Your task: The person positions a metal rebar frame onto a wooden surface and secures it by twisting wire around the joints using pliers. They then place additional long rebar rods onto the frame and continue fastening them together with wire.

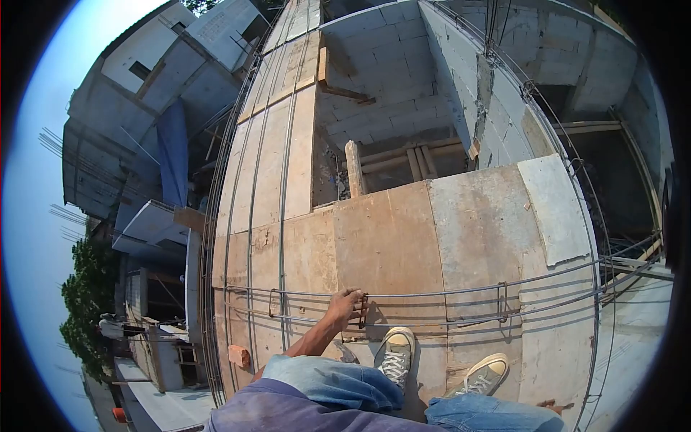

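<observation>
My left hand (347, 307) is closed around a small square steel stirrup (363, 312), which sits on two long parallel rebars (425, 294) running across the boards. Another stirrup (271, 302) stands on the same bars to the left, and one more (502, 302) to the right. At the bottom right, beyond my knee, only the fingers of my right hand (553, 406) show. They look stretched out over the board, with no object visible in them; the palm is hidden.
My shoes (396, 356) rest on plywood boards (385, 237). Past the boards a deep opening (389, 115) drops between grey block walls. Long rebars (284, 180) lie lengthwise on the left, near the outer edge. A broken brick (239, 356) lies to my left.
</observation>
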The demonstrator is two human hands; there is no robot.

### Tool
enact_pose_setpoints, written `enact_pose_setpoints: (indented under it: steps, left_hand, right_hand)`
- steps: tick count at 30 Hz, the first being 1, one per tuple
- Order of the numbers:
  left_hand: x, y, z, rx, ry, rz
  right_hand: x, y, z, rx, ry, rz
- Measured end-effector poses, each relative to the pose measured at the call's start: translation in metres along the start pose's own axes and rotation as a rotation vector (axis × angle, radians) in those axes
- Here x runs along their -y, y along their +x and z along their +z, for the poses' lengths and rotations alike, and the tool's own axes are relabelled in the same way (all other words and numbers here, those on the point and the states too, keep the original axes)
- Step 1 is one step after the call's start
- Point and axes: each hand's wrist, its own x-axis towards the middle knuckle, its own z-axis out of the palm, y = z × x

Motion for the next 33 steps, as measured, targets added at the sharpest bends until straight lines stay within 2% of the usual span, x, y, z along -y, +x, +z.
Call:
enact_pose_setpoints:
  steps: [3,4,6,8,10,12,14,15,17,18,19,20,21,22,23,24,26,27,29,30,32,33]
  left_hand:
    - [0.006,0.01,-0.003,-0.049,-0.134,-0.043]
    - [0.003,0.002,0.005,-0.08,-0.158,-0.012]
    - [0.002,-0.009,0.013,-0.128,-0.229,0.024]
    - [0.006,-0.014,0.016,-0.139,-0.308,0.066]
    - [0.007,-0.009,0.016,-0.135,-0.34,0.105]
    - [0.011,-0.009,0.015,-0.105,-0.322,0.165]
    - [0.015,-0.007,0.017,-0.113,-0.347,0.167]
    - [0.014,-0.006,0.018,-0.113,-0.345,0.181]
    - [0.014,-0.013,0.019,-0.114,-0.35,0.17]
    - [0.013,-0.014,0.018,-0.109,-0.317,0.188]
    - [0.012,-0.014,0.016,-0.104,-0.284,0.209]
    - [0.014,-0.014,0.013,-0.093,-0.284,0.22]
    - [0.017,-0.013,0.008,-0.093,-0.307,0.221]
    - [0.021,-0.011,0.003,-0.112,-0.182,0.273]
    - [0.024,-0.009,-0.001,-0.135,-0.059,0.324]
    - [0.024,-0.011,-0.002,-0.144,-0.089,0.325]
    - [0.02,-0.02,-0.005,-0.097,0.241,0.454]
    - [0.021,-0.021,-0.005,-0.104,0.215,0.444]
    - [0.024,-0.018,-0.005,-0.037,0.391,0.502]
    - [0.029,-0.009,-0.004,-0.069,0.449,0.587]
    - [0.029,-0.002,-0.004,-0.036,0.438,0.577]
    - [0.028,0.001,-0.005,-0.003,0.448,0.573]
  right_hand:
    - [0.053,0.017,-0.064,-0.109,0.038,0.089]
    - [0.054,0.029,-0.095,0.254,-0.072,0.156]
    - [0.057,0.046,-0.103,0.467,-0.586,-0.595]
    - [0.11,-0.038,-0.046,0.369,0.004,-0.192]
    - [0.155,-0.037,-0.022,0.876,0.097,-0.149]
    - [0.182,-0.136,0.029,1.014,-0.006,-0.326]
    - [0.199,-0.211,0.073,1.178,-0.287,-0.442]
    - [0.205,-0.238,0.095,1.323,-0.483,-0.552]
    - [0.202,-0.29,0.133,1.555,-0.759,-0.624]
    - [0.195,-0.318,0.15,1.595,-0.97,-0.748]
    - [0.186,-0.342,0.167,1.719,-1.14,-0.893]
    - [0.182,-0.375,0.182,1.693,-1.584,-1.101]
    - [0.161,-0.378,0.197,1.88,-1.494,-1.421]
    - [0.142,-0.383,0.214,1.977,-1.524,-1.631]
    - [0.125,-0.404,0.228,1.986,-1.707,-1.806]
    - [0.106,-0.419,0.242,2.055,-1.725,-1.928]
    - [0.07,-0.438,0.267,2.028,-1.739,-2.215]
    - [0.056,-0.455,0.277,2.041,-1.759,-2.232]
    - [0.028,-0.489,0.292,2.082,-1.736,-2.528]
    - [0.014,-0.501,0.301,2.086,-1.756,-2.539]
    - [-0.013,-0.517,0.315,2.183,-1.383,-2.833]
    - [-0.024,-0.53,0.32,2.184,-1.411,-2.836]
